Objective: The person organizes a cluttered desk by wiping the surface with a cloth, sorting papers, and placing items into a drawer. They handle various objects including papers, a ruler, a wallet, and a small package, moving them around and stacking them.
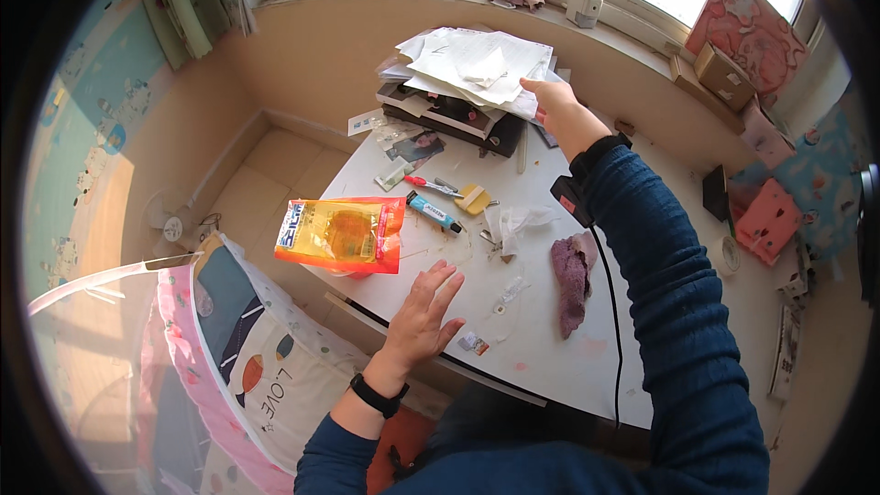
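A messy stack of white papers (440, 65) lies on top of dark boxes (505, 134) at the far side of the white desk (543, 371). My right hand (560, 110) grips the stack's right edge, its thumb above and its other fingers partly hidden. Above the front-left part of the desk is my left hand (426, 316), fingers spread and nothing in it. Just beyond that hand lies an orange and yellow plastic bag (340, 234) overhanging the desk edge. A blue tube with a black cap (433, 212) rests to the bag's right.
Crumpled tissue (515, 227), a purple cloth (572, 282), a yellow sponge-like piece (473, 199) and a red-tipped pen-like tool (433, 185) lie about the desk. A black cable (612, 316) hangs from my right wrist. A pink-trimmed play tent (275, 357) stands at left.
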Tool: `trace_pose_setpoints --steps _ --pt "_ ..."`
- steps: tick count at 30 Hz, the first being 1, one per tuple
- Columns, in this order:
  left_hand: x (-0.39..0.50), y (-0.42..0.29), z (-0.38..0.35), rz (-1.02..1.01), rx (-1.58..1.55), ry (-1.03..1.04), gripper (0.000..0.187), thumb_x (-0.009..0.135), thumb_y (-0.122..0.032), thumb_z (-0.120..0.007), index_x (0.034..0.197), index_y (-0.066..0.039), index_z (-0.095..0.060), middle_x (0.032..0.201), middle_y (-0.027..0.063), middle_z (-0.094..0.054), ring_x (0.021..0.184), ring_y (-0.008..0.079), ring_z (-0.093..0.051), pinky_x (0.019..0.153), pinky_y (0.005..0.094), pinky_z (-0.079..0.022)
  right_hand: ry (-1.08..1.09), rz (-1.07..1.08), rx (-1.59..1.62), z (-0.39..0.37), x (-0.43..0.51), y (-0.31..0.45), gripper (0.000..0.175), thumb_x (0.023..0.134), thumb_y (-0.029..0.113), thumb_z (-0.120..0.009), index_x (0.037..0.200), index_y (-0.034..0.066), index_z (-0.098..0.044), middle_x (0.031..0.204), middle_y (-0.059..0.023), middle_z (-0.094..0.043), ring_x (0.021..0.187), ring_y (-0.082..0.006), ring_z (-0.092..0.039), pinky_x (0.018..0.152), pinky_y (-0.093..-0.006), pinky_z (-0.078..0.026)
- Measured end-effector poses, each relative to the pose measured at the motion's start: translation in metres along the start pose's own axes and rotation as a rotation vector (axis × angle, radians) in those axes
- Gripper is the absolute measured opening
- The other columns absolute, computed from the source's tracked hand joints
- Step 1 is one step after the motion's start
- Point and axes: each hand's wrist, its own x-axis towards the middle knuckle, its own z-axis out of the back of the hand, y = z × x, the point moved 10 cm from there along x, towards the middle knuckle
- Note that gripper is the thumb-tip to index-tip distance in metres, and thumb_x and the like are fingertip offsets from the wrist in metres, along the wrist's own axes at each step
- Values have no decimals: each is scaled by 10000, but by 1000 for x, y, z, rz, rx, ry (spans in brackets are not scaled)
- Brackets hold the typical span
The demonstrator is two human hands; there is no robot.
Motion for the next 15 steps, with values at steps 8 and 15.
trace_pose_setpoints --steps 8,15 --pt "0 1 -4 31 26 48 629 865 -296 -625 1406 -86 -383 1414 131 -396 1339 346 -374 1094 506 -315 -54 -85 166 -14 -2 -16 408 848 212 -725 1193 46 -583 1158 -101 -595 959 -226 -588 707 -364 -488" --pt "0 8 -10 94 -6 109 675 828 -288 -666 1423 -133 -385 1409 121 -408 1341 313 -377 1075 514 -340 53 -225 341 -21 -20 -24 330 857 162 -706 1124 13 -582 1078 -114 -556 924 -250 -565 732 -345 -506"
